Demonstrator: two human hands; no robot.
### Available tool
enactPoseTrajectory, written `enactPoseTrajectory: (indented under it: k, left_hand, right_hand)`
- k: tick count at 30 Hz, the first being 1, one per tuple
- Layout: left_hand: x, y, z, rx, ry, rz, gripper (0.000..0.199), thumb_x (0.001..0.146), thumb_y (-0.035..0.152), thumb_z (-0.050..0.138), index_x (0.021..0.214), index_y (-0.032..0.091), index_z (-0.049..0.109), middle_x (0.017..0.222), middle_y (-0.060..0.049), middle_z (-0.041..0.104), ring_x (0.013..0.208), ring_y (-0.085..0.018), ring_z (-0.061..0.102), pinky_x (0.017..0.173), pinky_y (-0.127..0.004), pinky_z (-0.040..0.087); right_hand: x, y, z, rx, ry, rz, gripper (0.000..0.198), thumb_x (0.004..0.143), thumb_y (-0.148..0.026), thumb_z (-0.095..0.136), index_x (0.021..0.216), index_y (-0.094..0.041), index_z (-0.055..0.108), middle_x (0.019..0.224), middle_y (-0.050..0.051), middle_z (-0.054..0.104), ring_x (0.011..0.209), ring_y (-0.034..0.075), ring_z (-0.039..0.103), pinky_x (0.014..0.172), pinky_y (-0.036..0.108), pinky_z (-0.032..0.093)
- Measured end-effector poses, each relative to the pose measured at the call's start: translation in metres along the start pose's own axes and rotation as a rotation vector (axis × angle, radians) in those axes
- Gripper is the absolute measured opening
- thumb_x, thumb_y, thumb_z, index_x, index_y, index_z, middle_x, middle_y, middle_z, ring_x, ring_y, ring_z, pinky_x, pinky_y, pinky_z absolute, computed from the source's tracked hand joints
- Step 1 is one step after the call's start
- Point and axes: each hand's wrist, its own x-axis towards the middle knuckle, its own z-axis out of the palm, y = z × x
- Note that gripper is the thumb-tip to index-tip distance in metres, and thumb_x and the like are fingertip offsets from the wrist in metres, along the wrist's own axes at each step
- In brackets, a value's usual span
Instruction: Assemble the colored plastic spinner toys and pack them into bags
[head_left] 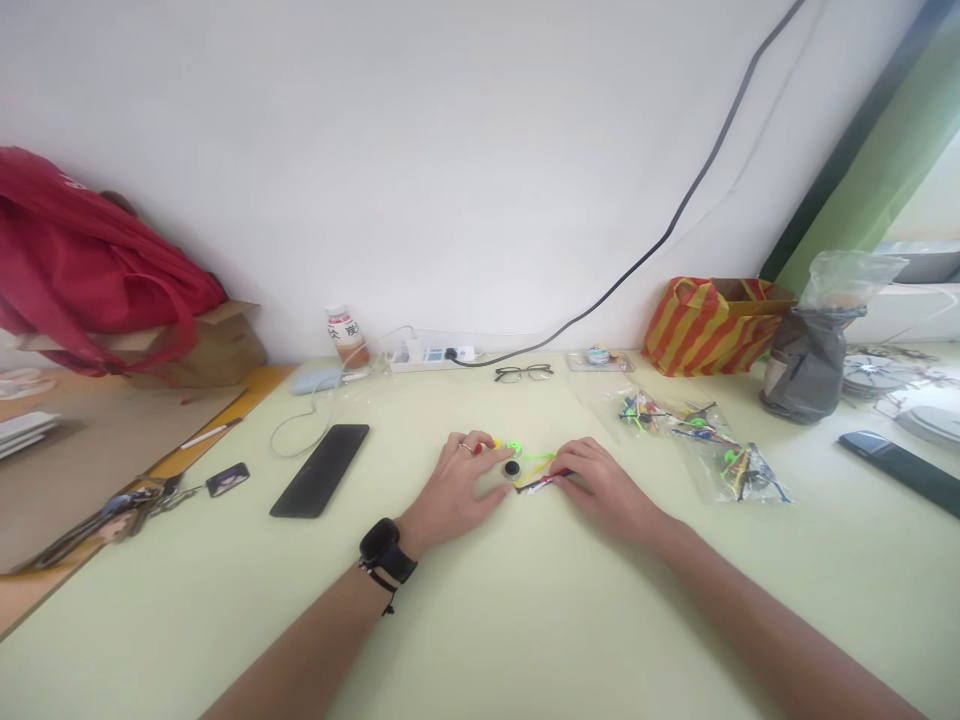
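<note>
My left hand (pixel 456 492) rests on the pale green table, thumb and index finger apart on either side of a small round black piece (pixel 512 468). Just beyond its fingertips lie a bright green piece (pixel 514 447) and small red and yellow pieces, partly covered by the fingers. My right hand (pixel 600 488) is closed, its fingertips on a little bunch of thin coloured plastic sticks (pixel 538 484) in dark, white, red and blue. A yellow-green stick (pixel 538 460) reaches out by its index finger. The fingers hide the far ends of the sticks.
Clear bags of similar coloured parts (pixel 742 472) lie to the right. A black phone (pixel 320 470) is on the left, glasses (pixel 523 373) and a power strip (pixel 433 358) at the back. A striped bag (pixel 709 328), grey bag (pixel 806 365) and bottle (pixel 347 337) stand near the wall.
</note>
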Motion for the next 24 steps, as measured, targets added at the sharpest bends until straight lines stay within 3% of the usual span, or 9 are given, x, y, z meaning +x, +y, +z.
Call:
enactPoseTrajectory:
  k: [7, 13, 17, 20, 24]
  left_hand:
    - [0.001, 0.004, 0.0, -0.07, -0.027, -0.053, 0.017, 0.095, 0.031, 0.069, 0.111, 0.032, 0.076, 0.123, -0.006, 0.059, 0.115, -0.026, 0.05, 0.107, -0.045, 0.044]
    - [0.004, 0.002, -0.011, -0.047, 0.037, -0.029, 0.018, 0.096, 0.033, 0.067, 0.111, 0.031, 0.076, 0.118, -0.005, 0.063, 0.109, -0.024, 0.053, 0.1, -0.04, 0.047]
    - [0.007, -0.001, -0.021, -0.029, -0.002, -0.133, 0.021, 0.099, 0.037, 0.06, 0.112, 0.029, 0.075, 0.09, -0.002, 0.067, 0.085, -0.02, 0.06, 0.08, -0.033, 0.048]
    - [0.007, -0.002, -0.024, -0.032, -0.059, -0.208, 0.024, 0.099, 0.041, 0.057, 0.111, 0.029, 0.074, 0.07, 0.002, 0.061, 0.065, -0.017, 0.056, 0.063, -0.03, 0.041]
    - [0.006, -0.001, -0.016, -0.199, -0.031, -0.21, 0.026, 0.098, 0.042, 0.059, 0.109, 0.024, 0.074, 0.074, 0.001, 0.064, 0.065, -0.016, 0.056, 0.061, -0.028, 0.043]
  right_hand:
    - [0.003, 0.005, -0.002, -0.022, 0.078, 0.044, 0.016, 0.1, -0.017, 0.057, 0.1, -0.025, 0.07, 0.099, 0.006, 0.071, 0.098, 0.025, 0.063, 0.085, 0.042, 0.052]
    - [0.004, 0.01, -0.004, -0.031, 0.187, 0.046, 0.022, 0.1, -0.018, 0.055, 0.113, -0.024, 0.071, 0.104, 0.01, 0.071, 0.1, 0.028, 0.063, 0.088, 0.047, 0.053]
    - [0.002, -0.001, -0.006, 0.024, 0.057, -0.036, 0.024, 0.098, -0.018, 0.06, 0.117, -0.027, 0.072, 0.105, 0.008, 0.07, 0.103, 0.027, 0.062, 0.089, 0.043, 0.054]
    - [0.0, -0.008, -0.005, 0.01, -0.039, -0.049, 0.024, 0.098, -0.015, 0.06, 0.113, -0.028, 0.072, 0.106, 0.007, 0.07, 0.104, 0.026, 0.061, 0.089, 0.042, 0.052]
    - [0.001, -0.006, -0.001, 0.033, -0.032, -0.006, 0.017, 0.099, -0.014, 0.058, 0.105, -0.026, 0.069, 0.101, 0.006, 0.07, 0.098, 0.025, 0.062, 0.085, 0.041, 0.052]
